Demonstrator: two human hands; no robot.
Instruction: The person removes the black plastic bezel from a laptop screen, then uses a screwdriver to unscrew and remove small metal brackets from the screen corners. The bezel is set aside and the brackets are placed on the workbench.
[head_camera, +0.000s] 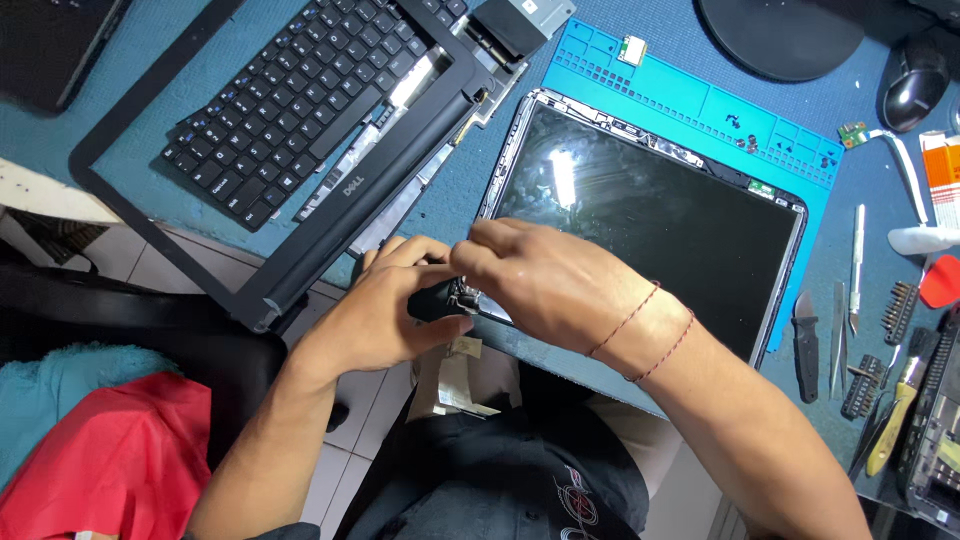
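A bare laptop screen panel (650, 215) lies glass-up on a blue repair mat (690, 100). My left hand (385, 310) grips the dark hinge piece (432, 300) at the panel's near left corner. My right hand (540, 280), with thin red cords on the wrist, reaches over the same corner, fingertips pinched on the small metal hinge bracket (463, 295). Both hands touch each other at that corner, at the table's front edge.
A black screen bezel (300, 250) and a loose keyboard (300, 90) lie at the left. Knives, tweezers, a bit holder and a yellow-handled tool (890, 430) lie at the right, a mouse (915, 85) at the far right. Small circuit boards sit on the mat's far trays.
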